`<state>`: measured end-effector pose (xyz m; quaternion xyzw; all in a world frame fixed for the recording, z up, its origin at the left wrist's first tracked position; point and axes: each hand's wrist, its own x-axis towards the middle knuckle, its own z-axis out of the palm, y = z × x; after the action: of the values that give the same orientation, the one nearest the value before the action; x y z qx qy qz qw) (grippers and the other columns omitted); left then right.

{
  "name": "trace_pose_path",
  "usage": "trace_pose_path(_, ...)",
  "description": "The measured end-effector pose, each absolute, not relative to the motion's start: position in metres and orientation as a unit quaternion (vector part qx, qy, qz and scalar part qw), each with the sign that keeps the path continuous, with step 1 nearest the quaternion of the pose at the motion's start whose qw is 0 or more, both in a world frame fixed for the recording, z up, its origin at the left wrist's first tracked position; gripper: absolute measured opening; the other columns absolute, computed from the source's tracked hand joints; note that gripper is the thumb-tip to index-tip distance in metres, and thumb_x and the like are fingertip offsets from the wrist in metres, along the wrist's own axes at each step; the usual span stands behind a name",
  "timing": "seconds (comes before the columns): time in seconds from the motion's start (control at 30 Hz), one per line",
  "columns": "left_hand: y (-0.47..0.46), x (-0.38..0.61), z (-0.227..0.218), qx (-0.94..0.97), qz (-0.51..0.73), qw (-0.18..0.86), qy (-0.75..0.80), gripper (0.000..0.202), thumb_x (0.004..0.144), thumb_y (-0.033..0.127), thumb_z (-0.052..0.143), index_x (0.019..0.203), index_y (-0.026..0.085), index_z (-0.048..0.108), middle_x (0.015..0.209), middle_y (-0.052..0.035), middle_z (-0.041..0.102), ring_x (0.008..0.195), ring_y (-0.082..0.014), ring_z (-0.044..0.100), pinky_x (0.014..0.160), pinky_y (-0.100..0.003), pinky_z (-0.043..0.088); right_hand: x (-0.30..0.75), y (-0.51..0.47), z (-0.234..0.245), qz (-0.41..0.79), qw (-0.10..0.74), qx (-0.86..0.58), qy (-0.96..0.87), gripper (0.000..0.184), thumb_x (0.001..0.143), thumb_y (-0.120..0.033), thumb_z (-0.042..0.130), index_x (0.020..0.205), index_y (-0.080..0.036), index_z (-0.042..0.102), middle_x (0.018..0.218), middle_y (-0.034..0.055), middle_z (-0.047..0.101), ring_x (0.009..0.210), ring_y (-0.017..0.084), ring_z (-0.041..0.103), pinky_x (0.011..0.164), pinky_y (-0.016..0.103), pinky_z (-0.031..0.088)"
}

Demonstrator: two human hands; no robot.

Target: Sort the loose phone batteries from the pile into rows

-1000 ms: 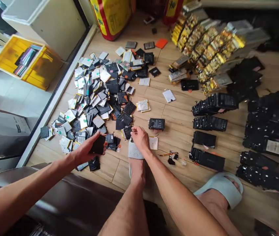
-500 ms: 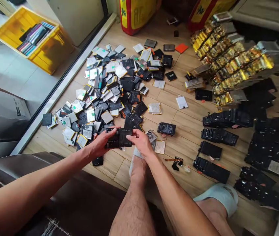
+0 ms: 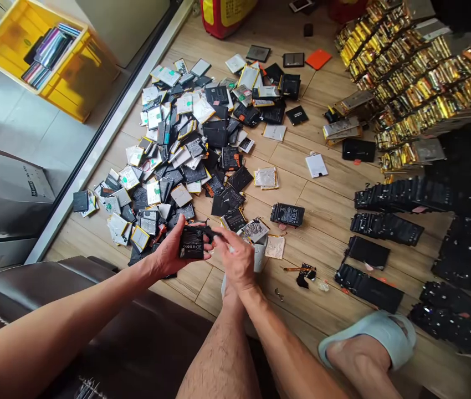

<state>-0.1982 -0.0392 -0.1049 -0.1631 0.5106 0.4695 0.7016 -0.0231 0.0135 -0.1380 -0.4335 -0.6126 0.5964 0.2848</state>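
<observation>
Head view: black phone battery (image 3: 192,243)

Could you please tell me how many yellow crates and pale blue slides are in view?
Yellow plastic crate: 1
Pale blue rubber slides: 2
Total: 3

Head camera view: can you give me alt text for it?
A person's left hand holds a black phone battery above a heap of loose batteries on a wooden floor, the right hand close beside it. Sorted rows of black and gold batteries lie to the right.
</observation>
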Motion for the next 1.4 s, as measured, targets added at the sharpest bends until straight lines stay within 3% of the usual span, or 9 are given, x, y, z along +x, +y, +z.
trace_pose_path(0.2,-0.041,-0.194,-0.106,-0.168,0.483,0.664,0.545,0.025,0.092,0.034,0.072,0.111,0.019,0.072,0.09,-0.0042,0.073,0.069,-0.0169,0.071,0.063,-0.031,0.064,-0.032,-0.001,-0.143,0.566,0.243,-0.259,-0.744,0.048,0.081,0.0,0.049,0.117,-0.026,0.068,0.136,0.0051,0.067,0.132,0.02,0.061,0.118,0.037,0.046)
trace_pose_path(0.33,-0.045,-0.196,-0.111,-0.13,0.482,0.642,0.581,0.033,0.083,0.013,0.077,0.114,0.019,0.068,0.095,-0.0062,0.075,0.074,-0.0199,0.074,0.067,-0.035,0.065,-0.027,0.014,-0.153,0.564,0.184,-0.186,-0.783,0.049,0.08,-0.001,0.048,0.117,-0.024,0.068,0.137,0.0044,0.067,0.137,0.02,0.057,0.122,0.038,0.042)
trace_pose_path(0.57,-0.049,-0.195,-0.119,-0.091,0.461,0.625,0.623,0.042,0.08,0.013,0.077,0.116,0.021,0.058,0.095,-0.0106,0.076,0.067,-0.0217,0.073,0.069,-0.044,0.065,-0.038,0.105,-0.196,0.385,0.151,-0.553,-0.724,0.038,0.091,-0.018,0.064,0.129,-0.015,0.063,0.124,0.0174,0.065,0.118,0.03,0.061,0.106,0.047,0.049)
trace_pose_path(0.67,-0.048,-0.194,-0.119,-0.097,0.458,0.625,0.625,0.042,0.078,0.011,0.076,0.115,0.02,0.057,0.094,-0.0105,0.076,0.069,-0.0219,0.073,0.07,-0.042,0.065,-0.051,0.127,-0.215,0.332,0.094,-0.568,-0.747,0.063,0.078,-0.022,0.083,0.134,-0.015,0.057,0.132,0.0218,0.056,0.121,0.036,0.056,0.103,0.05,0.047)
trace_pose_path(0.77,-0.047,-0.192,-0.116,-0.09,0.469,0.627,0.616,0.046,0.076,0.006,0.076,0.115,0.021,0.058,0.096,-0.009,0.075,0.074,-0.0218,0.074,0.073,-0.043,0.065,-0.052,0.131,-0.222,0.321,0.082,-0.561,-0.759,0.049,0.078,-0.021,0.082,0.122,-0.019,0.061,0.126,0.0176,0.058,0.11,0.032,0.061,0.095,0.045,0.049)
trace_pose_path(0.9,-0.046,-0.192,-0.11,-0.086,0.474,0.637,0.602,0.05,0.079,0.011,0.08,0.121,0.025,0.057,0.108,-0.0076,0.072,0.091,-0.0262,0.075,0.083,-0.059,0.064,-0.038,0.128,-0.217,0.398,0.105,-0.552,-0.725,0.015,0.087,-0.022,0.07,0.1,-0.023,0.062,0.105,0.0078,0.069,0.098,0.026,0.067,0.09,0.039,0.05)
trace_pose_path(1.0,-0.043,-0.191,-0.107,-0.078,0.472,0.648,0.593,0.05,0.081,0.016,0.082,0.123,0.027,0.058,0.116,-0.0074,0.069,0.097,-0.0272,0.075,0.085,-0.063,0.063,-0.025,0.122,-0.211,0.485,0.17,-0.555,-0.654,0.013,0.091,-0.031,0.064,0.101,-0.024,0.059,0.099,0.0066,0.075,0.098,0.026,0.071,0.09,0.039,0.053)
trace_pose_path(1.13,-0.04,-0.188,-0.102,-0.072,0.468,0.65,0.594,0.049,0.079,0.015,0.083,0.121,0.027,0.06,0.116,-0.0071,0.069,0.091,-0.0244,0.075,0.08,-0.055,0.066,-0.014,0.104,-0.202,0.648,0.251,-0.514,-0.503,0.029,0.093,-0.046,0.058,0.111,-0.023,0.053,0.097,0.0074,0.078,0.09,0.026,0.077,0.084,0.039,0.059)
trace_pose_path(1.4,-0.039,-0.185,-0.106,-0.041,0.462,0.605,0.647,0.052,0.077,0.024,0.087,0.121,0.029,0.06,0.119,-0.0053,0.068,0.083,-0.0187,0.072,0.071,-0.041,0.066,-0.007,0.065,-0.163,0.789,0.222,-0.439,-0.368,0.04,0.081,-0.051,0.072,0.106,-0.023,0.058,0.101,0.0036,0.077,0.073,0.021,0.076,0.074,0.036,0.064)
